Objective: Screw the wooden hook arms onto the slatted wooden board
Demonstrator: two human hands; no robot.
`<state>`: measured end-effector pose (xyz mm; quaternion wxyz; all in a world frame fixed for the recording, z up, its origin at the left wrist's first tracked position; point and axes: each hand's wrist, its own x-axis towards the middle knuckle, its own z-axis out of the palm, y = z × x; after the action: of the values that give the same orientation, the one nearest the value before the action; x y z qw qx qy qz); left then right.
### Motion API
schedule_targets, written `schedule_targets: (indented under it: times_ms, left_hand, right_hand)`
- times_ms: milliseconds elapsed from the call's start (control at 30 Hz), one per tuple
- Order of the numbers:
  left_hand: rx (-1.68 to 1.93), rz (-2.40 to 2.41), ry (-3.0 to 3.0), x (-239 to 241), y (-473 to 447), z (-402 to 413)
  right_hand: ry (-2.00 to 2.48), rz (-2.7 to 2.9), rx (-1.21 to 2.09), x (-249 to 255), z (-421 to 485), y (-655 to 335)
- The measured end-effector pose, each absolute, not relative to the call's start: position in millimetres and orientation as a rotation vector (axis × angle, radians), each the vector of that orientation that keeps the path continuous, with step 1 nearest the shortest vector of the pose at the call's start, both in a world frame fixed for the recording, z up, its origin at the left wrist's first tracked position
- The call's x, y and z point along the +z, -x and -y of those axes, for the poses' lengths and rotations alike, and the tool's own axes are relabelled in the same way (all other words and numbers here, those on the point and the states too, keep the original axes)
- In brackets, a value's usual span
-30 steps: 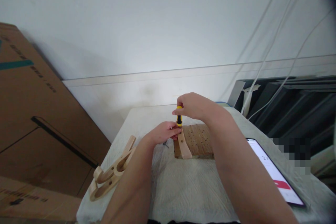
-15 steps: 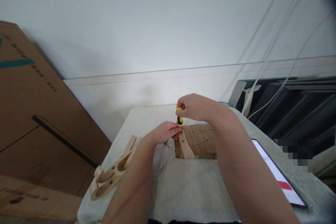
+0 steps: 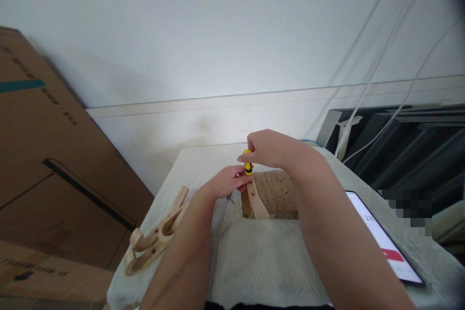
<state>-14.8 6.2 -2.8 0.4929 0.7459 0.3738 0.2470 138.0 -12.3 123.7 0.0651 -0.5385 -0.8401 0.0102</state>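
Note:
My right hand [image 3: 269,149] is closed round the top of a small yellow and black screwdriver [image 3: 248,165], which stands upright with its tip down on a light wooden strip [image 3: 255,201]. That strip lies along the left side of a brown perforated wooden block [image 3: 278,193]. My left hand [image 3: 225,184] rests beside the strip with its fingertips pinched at the screwdriver's lower end; what they pinch is hidden. A small dark screw [image 3: 230,199] lies just under the left hand.
A white cloth [image 3: 254,256] covers the small table. Curved wooden pieces [image 3: 154,240] with holes lie at its left edge. A phone [image 3: 385,240] with a lit screen lies at the right. Large cardboard boxes [image 3: 43,155] lean at the left; black panels and white cables stand at the right.
Both hands stay at the screwdriver; the right fingers have shifted slightly on its handle. The number on the phone's screen has gone from 27 to 28.

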Motion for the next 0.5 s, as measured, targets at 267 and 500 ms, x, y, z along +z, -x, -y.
schedule_targets:
  times_ms: [267,500]
  left_hand:
    - [0.568,-0.967,-1.761,-2.9,14.8,-6.1]
    - [0.56,-0.979,-1.838,-1.3,15.3,-5.4]
  right_hand:
    - [1.481,2.562,0.122,122.3,13.8,-139.3]
    - [1.578,2.584,-0.021,125.0,11.1,-139.8]
